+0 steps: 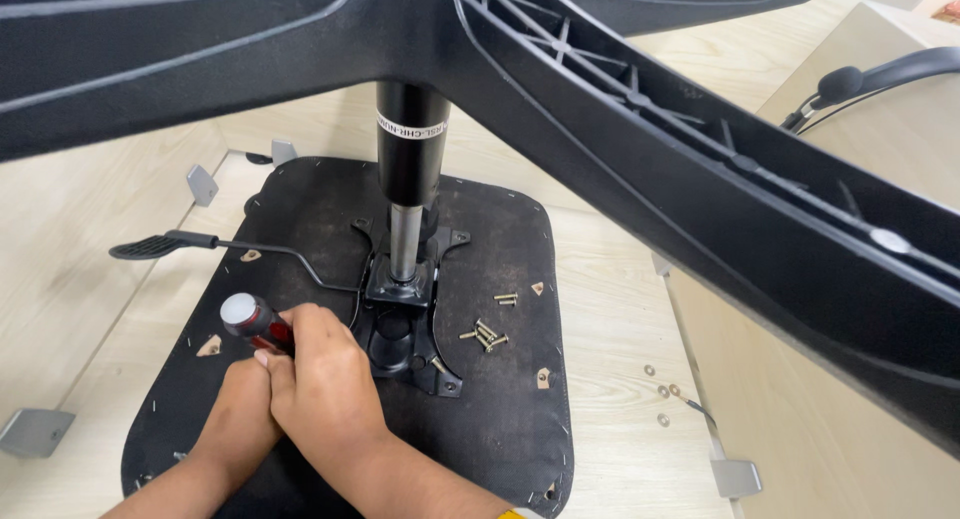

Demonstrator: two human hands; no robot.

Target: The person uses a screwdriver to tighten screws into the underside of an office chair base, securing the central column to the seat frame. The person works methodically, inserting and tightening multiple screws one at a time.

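Note:
My right hand (325,384) is wrapped around a screwdriver (250,319) with a red and black handle and a grey end cap. My left hand (238,414) is tucked under it, pressed to the same handle, with its fingers mostly hidden. The tip is hidden behind my hands, pointing toward the black metal mechanism plate (400,334). That plate sits on the black underside of an upturned chair seat (500,409). A gas cylinder (410,149) rises from the plate.
Several loose screws (485,334) lie on the seat to the right of the plate. A black lever (160,245) sticks out to the left. The chair's black star base (700,179) spreads overhead. Small washers (662,389) and grey brackets (737,476) lie on the pale wooden floor.

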